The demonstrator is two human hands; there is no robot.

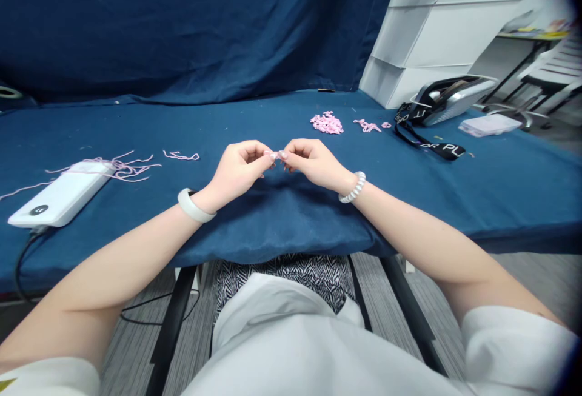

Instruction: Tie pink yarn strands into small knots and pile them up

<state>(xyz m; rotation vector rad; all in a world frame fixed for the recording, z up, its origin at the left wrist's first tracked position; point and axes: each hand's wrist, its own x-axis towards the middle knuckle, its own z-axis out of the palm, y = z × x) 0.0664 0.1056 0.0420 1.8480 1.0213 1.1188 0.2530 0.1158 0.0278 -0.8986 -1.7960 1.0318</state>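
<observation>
The navy table cover [254, 118] is woven cloth, matt with a slight sheen, and the power bank [59, 194] at left of frame is smooth, glossy white plastic. The pink yarn [131, 171] beside it is matt and fibrous. At right of frame, the black lanyard [443, 150] is woven fabric, and the beaded bracelet [353, 187] right of centre is glossy.

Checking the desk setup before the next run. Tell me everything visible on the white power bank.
The white power bank is a flat, rounded slab of glossy-looking plastic, lying angled on the blue cloth at the left of view. A round black badge sits near its near end, where a black cable leaves it. Pink yarn strands lie against its far end.
</observation>
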